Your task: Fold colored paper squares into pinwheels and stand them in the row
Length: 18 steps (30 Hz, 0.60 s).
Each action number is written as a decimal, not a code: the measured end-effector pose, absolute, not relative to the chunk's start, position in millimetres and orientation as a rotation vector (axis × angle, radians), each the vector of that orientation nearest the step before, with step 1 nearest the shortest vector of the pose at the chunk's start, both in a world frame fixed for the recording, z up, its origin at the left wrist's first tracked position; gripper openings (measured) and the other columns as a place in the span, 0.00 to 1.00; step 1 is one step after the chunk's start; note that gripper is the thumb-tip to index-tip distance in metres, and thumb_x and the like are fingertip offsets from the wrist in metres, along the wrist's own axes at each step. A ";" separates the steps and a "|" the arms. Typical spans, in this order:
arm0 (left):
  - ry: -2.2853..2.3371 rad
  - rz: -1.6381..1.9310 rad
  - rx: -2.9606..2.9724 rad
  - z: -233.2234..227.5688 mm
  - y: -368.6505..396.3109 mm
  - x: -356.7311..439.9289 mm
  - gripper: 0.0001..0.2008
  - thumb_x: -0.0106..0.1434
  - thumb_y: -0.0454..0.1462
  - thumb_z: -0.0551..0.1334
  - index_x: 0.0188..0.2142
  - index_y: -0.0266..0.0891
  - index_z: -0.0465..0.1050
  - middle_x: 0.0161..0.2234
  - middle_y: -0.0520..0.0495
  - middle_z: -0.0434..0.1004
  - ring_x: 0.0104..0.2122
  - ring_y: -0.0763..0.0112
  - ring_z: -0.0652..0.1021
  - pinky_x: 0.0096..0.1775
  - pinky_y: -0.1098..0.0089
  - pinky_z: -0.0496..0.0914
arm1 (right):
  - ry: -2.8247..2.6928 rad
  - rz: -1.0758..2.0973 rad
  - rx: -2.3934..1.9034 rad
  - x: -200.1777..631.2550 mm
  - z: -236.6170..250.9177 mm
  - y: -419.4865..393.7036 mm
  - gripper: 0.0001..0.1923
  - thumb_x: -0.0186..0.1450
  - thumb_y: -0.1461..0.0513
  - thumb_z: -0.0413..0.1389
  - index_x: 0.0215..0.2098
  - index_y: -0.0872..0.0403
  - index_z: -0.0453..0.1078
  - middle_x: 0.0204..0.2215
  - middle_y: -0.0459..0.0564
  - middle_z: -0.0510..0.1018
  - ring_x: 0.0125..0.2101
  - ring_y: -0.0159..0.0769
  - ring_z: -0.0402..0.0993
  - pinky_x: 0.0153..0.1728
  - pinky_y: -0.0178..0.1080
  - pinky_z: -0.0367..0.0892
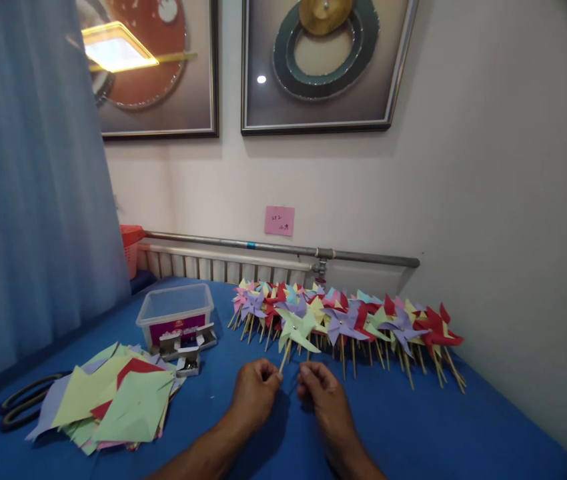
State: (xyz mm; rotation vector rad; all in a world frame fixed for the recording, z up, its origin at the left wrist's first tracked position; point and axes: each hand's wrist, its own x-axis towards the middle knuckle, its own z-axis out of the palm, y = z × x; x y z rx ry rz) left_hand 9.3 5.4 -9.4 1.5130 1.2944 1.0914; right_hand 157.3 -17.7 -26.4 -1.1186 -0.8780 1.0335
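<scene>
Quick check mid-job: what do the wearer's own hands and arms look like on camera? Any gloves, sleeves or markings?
Both are bare human hands: the left hand and right hand show no gloves, rings or markings. The left forearm and right forearm show no sleeve, watch or cable as far as the picture reaches.

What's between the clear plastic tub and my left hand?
In the head view, three small open boxes sit by the tub, then the blue surface stretches to your left hand.
</scene>
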 end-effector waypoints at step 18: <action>1.320 1.023 1.778 -15.1 -11.0 17.3 0.09 0.60 0.35 0.59 0.23 0.38 0.70 0.21 0.52 0.72 0.25 0.72 0.69 0.29 0.71 0.56 | -1.094 0.867 -1.198 147.8 -24.9 -24.4 0.15 0.52 0.50 0.65 0.27 0.53 0.74 0.23 0.46 0.75 0.28 0.38 0.68 0.32 0.38 0.64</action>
